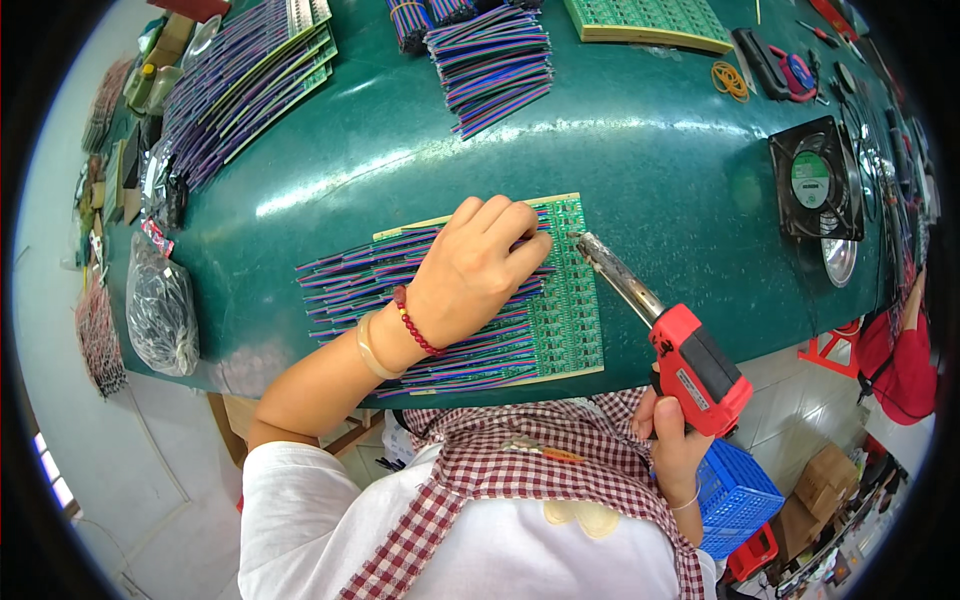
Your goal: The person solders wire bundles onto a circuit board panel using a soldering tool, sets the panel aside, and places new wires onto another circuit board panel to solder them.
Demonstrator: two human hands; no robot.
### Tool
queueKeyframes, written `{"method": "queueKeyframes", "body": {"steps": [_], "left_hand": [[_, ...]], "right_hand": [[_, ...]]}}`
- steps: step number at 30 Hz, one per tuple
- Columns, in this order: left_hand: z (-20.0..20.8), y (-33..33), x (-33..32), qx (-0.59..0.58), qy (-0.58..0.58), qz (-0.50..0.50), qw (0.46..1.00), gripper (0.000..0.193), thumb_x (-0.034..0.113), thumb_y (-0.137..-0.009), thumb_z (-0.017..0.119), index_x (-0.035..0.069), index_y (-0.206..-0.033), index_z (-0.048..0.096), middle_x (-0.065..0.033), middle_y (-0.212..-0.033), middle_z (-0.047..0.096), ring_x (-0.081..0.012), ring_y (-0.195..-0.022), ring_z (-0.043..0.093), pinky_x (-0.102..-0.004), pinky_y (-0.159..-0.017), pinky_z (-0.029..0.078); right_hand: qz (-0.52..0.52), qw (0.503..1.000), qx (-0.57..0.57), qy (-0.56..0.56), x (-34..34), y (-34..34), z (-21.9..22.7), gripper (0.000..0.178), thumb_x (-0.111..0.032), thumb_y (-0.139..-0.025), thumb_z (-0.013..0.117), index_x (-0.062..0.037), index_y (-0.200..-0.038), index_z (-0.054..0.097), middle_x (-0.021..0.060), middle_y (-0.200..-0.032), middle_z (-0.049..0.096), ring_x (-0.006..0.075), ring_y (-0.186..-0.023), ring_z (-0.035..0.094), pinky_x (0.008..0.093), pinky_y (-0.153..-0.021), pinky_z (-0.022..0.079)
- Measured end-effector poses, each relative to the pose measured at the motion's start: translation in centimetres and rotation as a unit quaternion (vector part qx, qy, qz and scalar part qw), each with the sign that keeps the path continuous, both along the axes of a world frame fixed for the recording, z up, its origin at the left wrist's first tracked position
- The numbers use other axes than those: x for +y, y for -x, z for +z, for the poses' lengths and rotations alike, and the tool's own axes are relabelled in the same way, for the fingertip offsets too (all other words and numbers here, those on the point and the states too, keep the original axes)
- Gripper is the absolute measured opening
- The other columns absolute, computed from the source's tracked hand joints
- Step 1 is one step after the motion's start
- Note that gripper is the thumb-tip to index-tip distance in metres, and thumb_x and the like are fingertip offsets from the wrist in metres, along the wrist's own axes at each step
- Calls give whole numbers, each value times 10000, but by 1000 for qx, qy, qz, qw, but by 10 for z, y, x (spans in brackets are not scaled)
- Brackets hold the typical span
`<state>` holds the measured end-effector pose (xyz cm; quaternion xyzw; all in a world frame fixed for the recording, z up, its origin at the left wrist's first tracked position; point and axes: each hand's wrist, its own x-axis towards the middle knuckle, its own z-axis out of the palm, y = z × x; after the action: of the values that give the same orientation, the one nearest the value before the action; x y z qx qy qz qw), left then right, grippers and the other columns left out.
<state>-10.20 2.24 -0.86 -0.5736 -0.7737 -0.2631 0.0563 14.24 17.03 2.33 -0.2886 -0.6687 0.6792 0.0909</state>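
Observation:
A green circuit board panel [568,320] lies on the table in front of me, with rows of thin purple, blue and dark wires [440,365] running off its left side. Over these wires my left hand [478,262] is closed, fingers curled in a pinch near the panel's upper rows; what sits between the fingertips is hidden. My right hand [677,440] grips the handle of a red and black soldering gun [700,375]. Its metal barrel slants up and left, and the tip [584,240] is at the panel's upper right part, close to the left fingertips.
Wired panels [250,85] are stacked at the far left, beside a bagged wire bundle [160,305]. Loose wires [490,65] and more green panels [650,22] lie at the back. A black fan [815,180] stands at right, with rubber bands [729,80] and tools beyond.

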Motion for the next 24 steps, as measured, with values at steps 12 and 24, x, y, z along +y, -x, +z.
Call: {"method": "queueKeyframes", "body": {"steps": [12,24], "left_hand": [[3,-2,1,22,17,-5,1000,173,75,-738,609,33,-902,641,-69,-891,537,-216,-777,522,-330,-671,401],[3,-1,1,13,18,-5,1000,179,68,-733,613,35,-907,639,-69,-898,545,-219,-783,526,-334,-679,410]], "right_hand": [[16,997,2,-76,0,-3,-13,279,-162,-940,525,62,-1106,505,85,-632,540,115,-504,483,254,-477,411],[41,993,-24,-111,0,0,-11,229,-182,-933,530,40,-877,547,74,-641,546,107,-506,488,248,-473,407]]}}
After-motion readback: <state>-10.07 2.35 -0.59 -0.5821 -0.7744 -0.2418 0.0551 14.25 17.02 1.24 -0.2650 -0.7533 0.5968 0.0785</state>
